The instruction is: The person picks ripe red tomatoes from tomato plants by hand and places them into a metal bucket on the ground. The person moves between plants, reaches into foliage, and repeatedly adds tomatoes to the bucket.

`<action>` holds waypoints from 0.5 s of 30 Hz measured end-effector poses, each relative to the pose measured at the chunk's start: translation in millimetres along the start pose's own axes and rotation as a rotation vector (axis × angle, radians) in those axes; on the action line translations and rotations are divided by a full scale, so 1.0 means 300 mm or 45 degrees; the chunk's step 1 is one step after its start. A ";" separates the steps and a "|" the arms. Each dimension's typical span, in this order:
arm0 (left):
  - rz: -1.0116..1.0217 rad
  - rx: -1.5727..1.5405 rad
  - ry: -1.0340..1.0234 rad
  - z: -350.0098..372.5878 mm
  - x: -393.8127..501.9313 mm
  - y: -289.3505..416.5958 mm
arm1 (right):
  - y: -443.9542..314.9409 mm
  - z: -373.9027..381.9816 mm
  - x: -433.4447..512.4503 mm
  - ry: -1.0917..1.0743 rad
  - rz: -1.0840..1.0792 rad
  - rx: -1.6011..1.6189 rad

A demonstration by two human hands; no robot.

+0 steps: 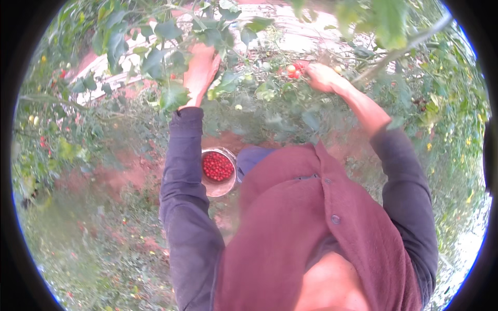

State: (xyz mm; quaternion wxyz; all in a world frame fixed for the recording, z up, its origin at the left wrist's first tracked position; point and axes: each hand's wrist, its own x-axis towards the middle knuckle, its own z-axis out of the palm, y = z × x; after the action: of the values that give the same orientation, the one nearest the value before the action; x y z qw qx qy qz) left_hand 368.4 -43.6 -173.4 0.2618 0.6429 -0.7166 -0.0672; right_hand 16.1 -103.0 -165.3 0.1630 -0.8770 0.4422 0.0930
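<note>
My right hand point(322, 77) reaches in among the vines, right beside a small cluster of cherry tomatoes point(294, 71), some red and one pale orange. Its fingertips are blurred, so I cannot tell whether they grip a fruit. Farther left, my left hand point(200, 68) extends into the tomato foliage point(167, 29); leaves cover its fingers, and what it touches is hidden. A bucket point(220, 190) of red cherry tomatoes point(218, 166) stands on the ground near my leg, just right of my left forearm.
Pale sheeting point(299, 29) lies on the ground beyond the plants. A thick stem point(404, 50) slants across the upper right. Reddish soil point(124, 171) shows between leaves at left. More red tomatoes point(42, 142) hang at the far left, and a pale unripe fruit point(238, 107) sits below the hands.
</note>
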 end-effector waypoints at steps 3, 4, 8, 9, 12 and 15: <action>-0.149 0.083 0.070 0.011 -0.019 0.037 | 0.012 -0.027 -0.152 -0.002 -0.160 0.115; -0.161 0.060 0.105 0.035 -0.018 0.021 | 0.011 -0.043 -0.196 -0.023 -0.216 0.155; -0.138 0.009 0.157 0.117 -0.028 -0.001 | 0.030 -0.018 -0.281 -0.093 -0.224 0.219; -0.115 0.001 0.168 0.126 -0.036 0.020 | 0.034 -0.013 -0.293 -0.088 -0.251 0.205; -0.170 -0.048 0.081 0.149 -0.070 0.066 | 0.018 -0.027 -0.321 -0.080 -0.354 0.179; 0.079 -0.187 0.269 0.158 -0.109 0.097 | 0.048 0.002 -0.325 -0.092 -0.566 0.170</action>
State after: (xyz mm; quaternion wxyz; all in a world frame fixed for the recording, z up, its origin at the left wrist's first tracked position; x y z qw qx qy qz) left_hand 322.0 -19.0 -210.6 0.3841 0.6030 -0.6978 -0.0431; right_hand -53.2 -38.0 -138.9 0.2528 -0.9363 0.2371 0.0568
